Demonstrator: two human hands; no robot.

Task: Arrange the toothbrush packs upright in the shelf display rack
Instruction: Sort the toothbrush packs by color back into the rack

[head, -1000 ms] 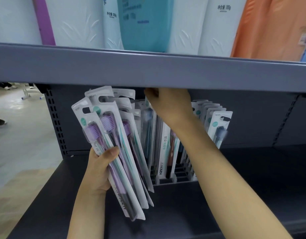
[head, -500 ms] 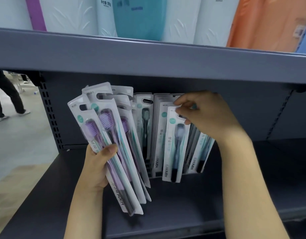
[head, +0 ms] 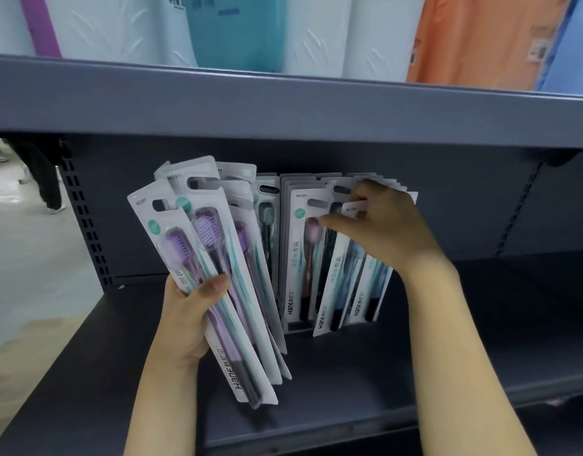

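A fanned bundle of toothbrush packs (head: 214, 278), most showing purple brush heads and the print NO.911, stands tilted in the left hand (head: 188, 311), tops leaning away from the wrist and lower ends hanging below the palm over the dark shelf (head: 398, 366). The left thumb lies across the front of the nearest pack while the fingers wrap behind, a firm grip round the whole bundle; the forearm rises from the lower edge of the view, wrist bent slightly back.

Just right of that bundle, more packs stand close together in the display rack (head: 296, 325), whose front lip barely shows beneath them. The right hand (head: 385, 225) reaches in from the right, forearm angled up across the shelf, wrist flexed downward. Its thumb points left across the face of a racked pack (head: 303, 255), and its curled fingers hook over the tops of the packs behind, pinching the card of one leaning pack (head: 336, 284) whose bottom edge kicks out in front of the row.

Above both hands runs the grey edge of an upper shelf (head: 283, 103) carrying white, teal and orange packages (head: 237, 28). Beyond the left hand, a perforated upright (head: 86, 232) borders a pale floor where a person's dark trouser leg (head: 43, 172) shows.
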